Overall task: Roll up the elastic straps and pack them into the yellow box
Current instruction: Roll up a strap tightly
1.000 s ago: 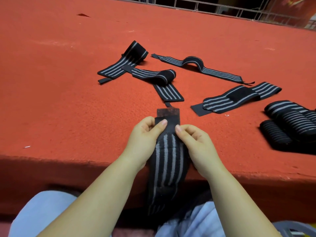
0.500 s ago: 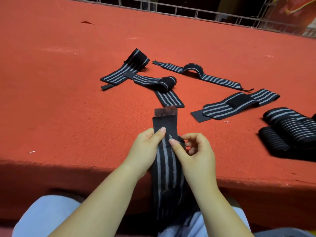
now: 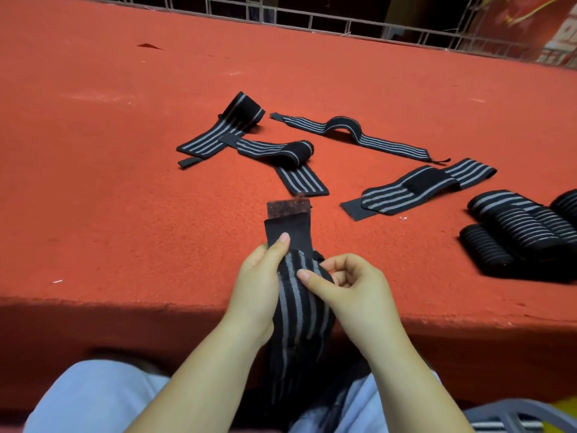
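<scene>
Table covering (image 3: 125, 182): red felt-like cloth, matt, finely napped. Held strap (image 3: 299, 307), centre: black woven elastic cloth with grey stripes, matt; its end tab (image 3: 288, 208) looks rough and fuzzy, with red lint. Rolled straps (image 3: 524, 232), right edge: same ribbed elastic. Grid (image 3: 312, 20), top of frame: thin metal wire, dull. Trousers (image 3: 93, 398), lower left: pale blue smooth cloth.

A red felt tabletop (image 3: 125, 182) — a metal grid fence (image 3: 312, 20) behind it.
</scene>
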Demonstrator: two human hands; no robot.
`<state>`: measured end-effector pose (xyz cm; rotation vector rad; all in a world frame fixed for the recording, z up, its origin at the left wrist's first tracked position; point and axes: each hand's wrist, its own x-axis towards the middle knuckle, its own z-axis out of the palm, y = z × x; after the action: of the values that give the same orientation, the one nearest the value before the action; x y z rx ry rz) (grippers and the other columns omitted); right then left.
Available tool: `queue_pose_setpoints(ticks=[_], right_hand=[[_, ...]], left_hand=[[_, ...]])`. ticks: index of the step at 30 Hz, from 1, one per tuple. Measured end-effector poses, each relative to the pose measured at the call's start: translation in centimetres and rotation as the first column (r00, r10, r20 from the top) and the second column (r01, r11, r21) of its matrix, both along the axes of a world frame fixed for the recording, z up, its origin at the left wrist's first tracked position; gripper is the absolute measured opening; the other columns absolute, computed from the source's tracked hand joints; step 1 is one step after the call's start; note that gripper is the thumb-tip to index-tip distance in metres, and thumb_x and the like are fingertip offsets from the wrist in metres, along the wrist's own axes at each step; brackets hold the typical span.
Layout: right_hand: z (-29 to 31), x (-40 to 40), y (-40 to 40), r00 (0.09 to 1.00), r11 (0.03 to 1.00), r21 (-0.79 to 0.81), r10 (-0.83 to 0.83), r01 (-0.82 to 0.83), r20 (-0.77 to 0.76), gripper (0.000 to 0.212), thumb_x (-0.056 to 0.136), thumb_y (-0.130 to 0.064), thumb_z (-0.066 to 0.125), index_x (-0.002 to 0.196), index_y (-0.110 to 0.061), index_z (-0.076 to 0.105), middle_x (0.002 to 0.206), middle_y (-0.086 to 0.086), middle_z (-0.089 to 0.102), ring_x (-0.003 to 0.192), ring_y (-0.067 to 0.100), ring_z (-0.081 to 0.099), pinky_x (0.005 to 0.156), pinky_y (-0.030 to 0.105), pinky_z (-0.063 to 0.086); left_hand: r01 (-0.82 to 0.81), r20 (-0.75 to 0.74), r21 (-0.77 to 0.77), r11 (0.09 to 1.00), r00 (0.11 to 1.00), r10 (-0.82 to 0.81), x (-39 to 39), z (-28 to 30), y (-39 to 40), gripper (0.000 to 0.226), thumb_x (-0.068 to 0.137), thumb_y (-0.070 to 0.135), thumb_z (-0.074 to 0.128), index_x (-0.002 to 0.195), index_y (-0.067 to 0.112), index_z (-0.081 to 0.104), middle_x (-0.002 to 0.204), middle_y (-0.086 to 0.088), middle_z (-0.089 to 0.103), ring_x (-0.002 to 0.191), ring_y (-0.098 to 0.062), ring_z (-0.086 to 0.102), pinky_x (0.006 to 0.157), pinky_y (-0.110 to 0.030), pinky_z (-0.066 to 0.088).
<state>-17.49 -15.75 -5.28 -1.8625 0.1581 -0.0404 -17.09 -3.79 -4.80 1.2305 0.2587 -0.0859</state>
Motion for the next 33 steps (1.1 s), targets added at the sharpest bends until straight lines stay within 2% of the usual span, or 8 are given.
queue_pose_setpoints(ticks=[5,8,11,16,21,27,30,33], right_hand=[[1.5,-0.8,0.1,0.989,0.976,0.158,0.15,-0.149,0.004,0.024,0.075,-0.021,0.077,0.08,-0.007,0.058,0.077,0.002,0.073,0.07,0.014,0.069,0.067,0.029,0.055],[1.8,-1.2,0.2,0.971,0.959,0.163,0.222,-0.233,0.083,0.011,0.08,-0.013,0.073,0.082,-0.013,0.062,0.083,0.005,0.073,0.076,0.015,0.069,0.07,0.029,0.056],[1.8,-1.6,0.6,0.953,0.948,0.138,0.27,-0.288,0.135,0.014,0.085,-0.01,0.067,0.093,-0.022,0.069,0.089,-0.003,0.074,0.084,0.01,0.07,0.078,0.026,0.055],[1.7,-1.9,0.9,0.97,0.93,0.3,0.161,-0.211,0.182,0.019,0.079,-0.036,0.057,0.083,-0.023,0.071,0.081,0.003,0.073,0.077,0.013,0.066,0.072,0.028,0.052],[2.8,-1.9,0.7,0.967,0.905,0.387,0.089,-0.179,0.24,0.021,0.077,-0.03,0.058,0.084,-0.015,0.071,0.084,0.004,0.074,0.078,0.013,0.068,0.07,0.023,0.055],[2.5,-1.4,0.7,0.965,0.977,0.207,-0.015,-0.041,0.26,0.008,0.088,-0.017,0.063,0.084,-0.018,0.071,0.082,0.007,0.072,0.075,0.014,0.065,0.072,0.03,0.053],[1.9,-1.1,0.8,0.963,0.989,0.145,-0.073,0.036,0.26,0.012,0.086,-0.023,0.066,0.076,-0.019,0.072,0.076,0.004,0.071,0.069,0.014,0.062,0.069,0.029,0.051],[1.6,-1.0,1.0,0.965,0.983,0.17,-0.111,0.071,0.239,0.009,0.084,-0.024,0.069,0.079,-0.019,0.074,0.081,0.005,0.072,0.078,0.026,0.065,0.077,0.038,0.052]], left_hand=[[0.181,-0.029,-0.302,0.936,0.98,-0.199,-0.4,0.6,0.1,0.05,0.08,0.045,0.05,0.105,0.006,0.069,0.114,-0.019,0.066,0.099,-0.031,0.066,0.089,-0.043,0.051],[0.212,-0.003,-0.327,0.921,0.974,-0.225,-0.3,0.6,0.3,0.053,0.079,0.053,0.046,0.1,0.013,0.072,0.104,-0.016,0.07,0.092,-0.028,0.069,0.082,-0.04,0.054],[0.261,-0.032,-0.33,0.907,0.957,-0.287,-0.2,0.3,0.7,0.077,0.073,0.073,0.035,0.105,0.014,0.072,0.103,-0.015,0.071,0.093,-0.028,0.069,0.083,-0.04,0.053],[0.312,-0.067,-0.343,0.886,0.933,-0.355,-0.1,0.1,0.8,0.083,0.068,0.077,0.035,0.097,0.01,0.074,0.098,-0.014,0.071,0.09,-0.026,0.068,0.086,-0.039,0.051],[0.319,-0.082,-0.349,0.881,0.926,-0.368,0.1,-0.1,1.1,0.079,0.082,0.07,0.03,0.11,0.007,0.069,0.111,-0.016,0.068,0.105,-0.029,0.065,0.097,-0.042,0.046],[0.332,-0.059,-0.316,0.889,0.928,-0.368,-0.2,0.1,0.5,0.07,0.086,0.066,0.027,0.094,0.016,0.076,0.1,-0.011,0.072,0.092,-0.023,0.069,0.084,-0.038,0.051],[0.337,-0.047,-0.314,0.888,0.928,-0.369,-0.4,0.2,0.5,0.067,0.087,0.064,0.029,0.098,0.017,0.075,0.106,-0.011,0.071,0.099,-0.025,0.068,0.092,-0.041,0.049],[0.363,-0.015,-0.283,0.888,0.924,-0.383,-0.4,0.2,0.7,0.068,0.081,0.066,0.031,0.103,0.016,0.073,0.108,-0.011,0.07,0.102,-0.025,0.067,0.092,-0.041,0.048]])
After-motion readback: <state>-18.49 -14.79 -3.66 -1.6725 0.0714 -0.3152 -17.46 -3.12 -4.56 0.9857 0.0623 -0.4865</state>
